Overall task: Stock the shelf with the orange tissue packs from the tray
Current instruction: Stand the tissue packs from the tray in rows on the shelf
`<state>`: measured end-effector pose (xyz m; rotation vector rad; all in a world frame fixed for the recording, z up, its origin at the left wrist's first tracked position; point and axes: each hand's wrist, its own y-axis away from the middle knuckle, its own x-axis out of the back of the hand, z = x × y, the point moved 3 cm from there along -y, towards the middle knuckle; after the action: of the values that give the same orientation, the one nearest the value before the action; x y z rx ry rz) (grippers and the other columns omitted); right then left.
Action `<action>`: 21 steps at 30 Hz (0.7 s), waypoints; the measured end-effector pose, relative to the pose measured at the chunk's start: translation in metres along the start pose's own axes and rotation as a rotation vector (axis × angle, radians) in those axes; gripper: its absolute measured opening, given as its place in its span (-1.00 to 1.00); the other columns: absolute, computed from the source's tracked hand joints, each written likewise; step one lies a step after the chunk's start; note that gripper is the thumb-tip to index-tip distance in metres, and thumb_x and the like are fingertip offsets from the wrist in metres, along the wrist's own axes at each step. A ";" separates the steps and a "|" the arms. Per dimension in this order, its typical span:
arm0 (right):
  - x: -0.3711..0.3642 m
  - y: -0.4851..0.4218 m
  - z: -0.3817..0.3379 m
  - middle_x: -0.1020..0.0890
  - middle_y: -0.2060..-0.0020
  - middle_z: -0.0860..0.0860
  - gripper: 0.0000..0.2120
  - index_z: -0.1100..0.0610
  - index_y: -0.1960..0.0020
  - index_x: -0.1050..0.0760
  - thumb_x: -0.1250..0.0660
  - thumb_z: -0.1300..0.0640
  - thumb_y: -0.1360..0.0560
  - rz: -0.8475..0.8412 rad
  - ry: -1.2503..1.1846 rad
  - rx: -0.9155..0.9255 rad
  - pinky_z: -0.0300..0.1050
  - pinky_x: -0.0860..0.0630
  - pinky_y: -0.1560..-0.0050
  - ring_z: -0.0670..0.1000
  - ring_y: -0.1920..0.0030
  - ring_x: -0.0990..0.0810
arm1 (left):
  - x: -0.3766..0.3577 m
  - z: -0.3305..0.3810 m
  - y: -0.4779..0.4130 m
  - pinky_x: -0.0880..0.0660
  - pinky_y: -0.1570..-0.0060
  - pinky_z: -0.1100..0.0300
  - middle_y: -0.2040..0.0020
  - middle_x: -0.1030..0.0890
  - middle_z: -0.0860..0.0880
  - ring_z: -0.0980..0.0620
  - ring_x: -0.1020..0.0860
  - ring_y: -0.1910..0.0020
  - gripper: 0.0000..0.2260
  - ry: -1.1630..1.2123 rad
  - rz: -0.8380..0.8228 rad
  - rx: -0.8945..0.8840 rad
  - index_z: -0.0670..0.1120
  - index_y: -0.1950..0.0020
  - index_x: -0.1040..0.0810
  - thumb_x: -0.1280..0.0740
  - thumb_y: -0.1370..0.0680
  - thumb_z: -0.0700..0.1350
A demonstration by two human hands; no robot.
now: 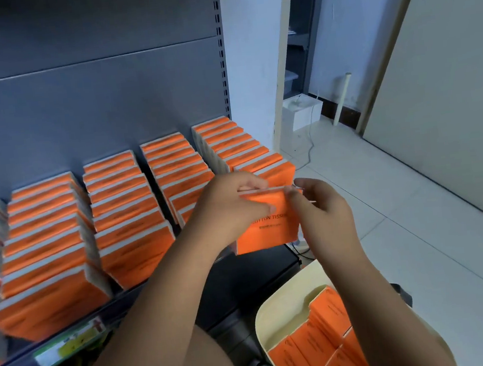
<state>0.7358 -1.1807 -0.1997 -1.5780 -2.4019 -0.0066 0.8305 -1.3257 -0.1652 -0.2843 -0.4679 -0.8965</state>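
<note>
Both hands clamped on one orange tissue pack [269, 230], held upright at the front of the rightmost row on the shelf [122, 310]. Left hand [230, 204] grips the pack's top left corner and face; right hand [321, 207] pinches its right edge, fingers at the top corner. Pack's printed face toward the wearer, long axis roughly left to right, top edge just in front of the row's front pack [275, 173].

Key relation: the row lies at 12 o'clock from the held pack, touching or nearly so. My read: the pack needs only a short push back to sit flush. Left hand is nearer the row.

Shelf holds several rows of like packs, standing on edge, mostly full. Cream tray [280, 310] at 5 o'clock, below the right forearm, holds more orange packs [317, 344]; its far end is bare.
</note>
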 end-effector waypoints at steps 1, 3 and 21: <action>-0.004 0.001 -0.010 -0.68 0.10 -0.12 -0.78 -0.04 -0.08 -0.63 -0.36 -0.12 -0.53 -0.022 -0.048 0.014 -0.07 -0.59 -0.01 -0.16 0.09 -0.64 | 0.013 0.006 0.005 -0.58 -0.08 0.15 -0.06 -0.65 0.22 0.21 -0.61 -0.05 -0.67 0.016 0.063 -0.015 0.15 -0.09 -0.69 -0.61 -0.38 -0.11; -0.016 0.004 -0.032 -0.67 0.19 -0.10 -0.89 0.02 0.03 -0.64 -0.40 -0.01 -0.56 -0.065 -0.133 0.057 -0.16 -0.54 0.09 -0.15 0.18 -0.63 | 0.041 0.014 0.016 -0.54 -0.03 0.24 -0.05 -0.63 0.22 0.26 -0.58 -0.04 -0.63 0.031 0.213 -0.048 0.15 -0.08 -0.64 -0.64 -0.35 -0.08; -0.251 0.085 -0.165 -0.73 -0.02 -0.11 -0.59 0.02 -0.21 -0.63 -0.27 0.15 -0.39 -0.358 -0.286 0.268 0.12 -0.63 -0.14 -0.06 -0.06 -0.70 | 0.243 -0.076 0.103 -0.61 -0.14 -0.07 -0.04 -0.69 0.04 0.03 -0.67 -0.03 -0.50 0.352 1.156 -0.013 0.03 -0.23 -0.61 -0.63 -0.34 0.05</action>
<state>0.9417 -1.3970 -0.1085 -1.0785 -2.7305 0.4794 1.0636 -1.4616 -0.1133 -0.3374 0.0718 0.1894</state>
